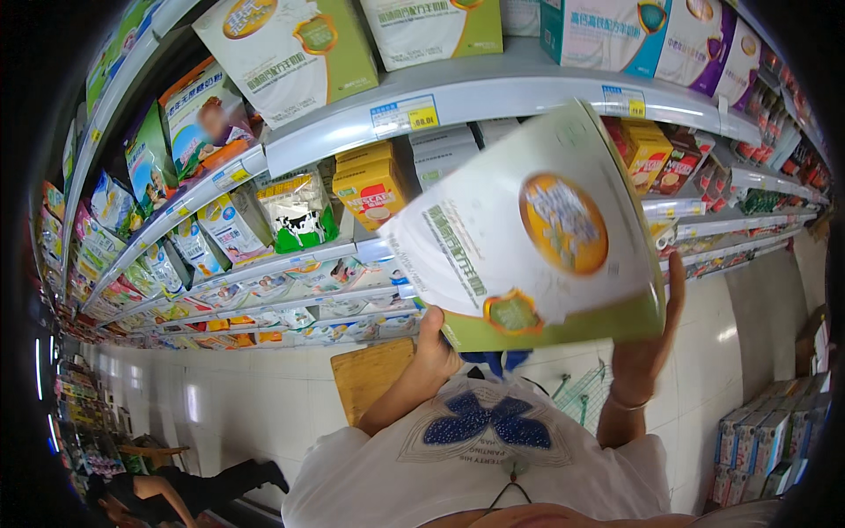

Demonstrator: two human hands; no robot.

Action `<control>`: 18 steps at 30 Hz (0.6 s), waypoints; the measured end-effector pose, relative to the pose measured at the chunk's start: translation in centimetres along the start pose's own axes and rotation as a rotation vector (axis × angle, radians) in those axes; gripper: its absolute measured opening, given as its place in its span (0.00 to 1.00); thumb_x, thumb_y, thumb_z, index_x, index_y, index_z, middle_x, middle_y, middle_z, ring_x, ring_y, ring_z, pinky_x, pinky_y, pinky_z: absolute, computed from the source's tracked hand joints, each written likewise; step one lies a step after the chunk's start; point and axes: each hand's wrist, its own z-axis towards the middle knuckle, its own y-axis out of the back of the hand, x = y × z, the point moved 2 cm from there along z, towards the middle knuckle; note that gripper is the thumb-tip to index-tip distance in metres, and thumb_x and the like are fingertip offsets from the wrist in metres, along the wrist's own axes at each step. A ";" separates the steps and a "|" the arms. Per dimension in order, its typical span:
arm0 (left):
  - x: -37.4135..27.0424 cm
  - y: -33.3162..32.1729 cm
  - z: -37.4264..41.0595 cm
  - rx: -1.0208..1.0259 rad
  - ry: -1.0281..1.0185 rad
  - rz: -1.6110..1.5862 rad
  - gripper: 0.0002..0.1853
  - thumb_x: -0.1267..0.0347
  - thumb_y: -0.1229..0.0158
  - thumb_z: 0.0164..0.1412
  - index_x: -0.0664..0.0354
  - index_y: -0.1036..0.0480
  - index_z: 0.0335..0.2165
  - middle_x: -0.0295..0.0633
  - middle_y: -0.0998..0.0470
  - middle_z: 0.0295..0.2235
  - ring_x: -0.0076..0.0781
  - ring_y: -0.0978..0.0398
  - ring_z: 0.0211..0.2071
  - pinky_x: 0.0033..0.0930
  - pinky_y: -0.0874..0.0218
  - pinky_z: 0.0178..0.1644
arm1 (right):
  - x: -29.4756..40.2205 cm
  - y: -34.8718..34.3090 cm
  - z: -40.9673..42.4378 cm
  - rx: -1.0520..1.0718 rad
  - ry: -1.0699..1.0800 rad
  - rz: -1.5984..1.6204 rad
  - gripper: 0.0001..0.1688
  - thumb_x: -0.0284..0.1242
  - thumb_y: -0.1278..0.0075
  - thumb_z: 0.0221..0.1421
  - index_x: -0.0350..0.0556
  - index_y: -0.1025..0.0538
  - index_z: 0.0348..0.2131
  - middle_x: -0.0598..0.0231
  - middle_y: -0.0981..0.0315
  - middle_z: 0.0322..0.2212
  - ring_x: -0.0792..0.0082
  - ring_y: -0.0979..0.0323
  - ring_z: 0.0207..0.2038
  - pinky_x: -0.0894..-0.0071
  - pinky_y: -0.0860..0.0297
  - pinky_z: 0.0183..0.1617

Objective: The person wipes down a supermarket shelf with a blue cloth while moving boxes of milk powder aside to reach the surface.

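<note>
A white and green milk-powder carton (502,251), tilted and slightly blurred, is held up in front of the shelving. Its printed face, with an orange oval emblem, is turned towards me. My left hand (439,343) grips its lower left corner, with the thumb on the near side. At the opposite side, my right hand (650,330) supports the lower right corner, one finger stretched up along the edge; the carton hides part of this hand. Similar green and white cartons (290,59) stand on the upper shelf (515,86) just beyond.
Yellow Nescafé boxes (370,191) and a cow-print bag (297,218) sit one shelf lower. Below stand a wooden surface (370,373) and a green wire basket or cart (584,396). Stacked cartons (752,435) are at the right. A person in dark clothes (178,492) is at lower left.
</note>
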 end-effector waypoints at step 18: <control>-2.0 -2.0 -0.2 0.059 0.244 0.297 0.32 0.70 0.47 0.58 0.64 0.50 0.57 0.45 0.39 0.54 0.34 0.40 0.54 0.34 0.49 0.57 | 3.7 -11.1 17.7 0.295 -0.170 0.258 0.21 0.34 0.54 0.55 0.37 0.30 0.44 0.61 0.27 0.37 0.72 0.28 0.39 0.74 0.32 0.43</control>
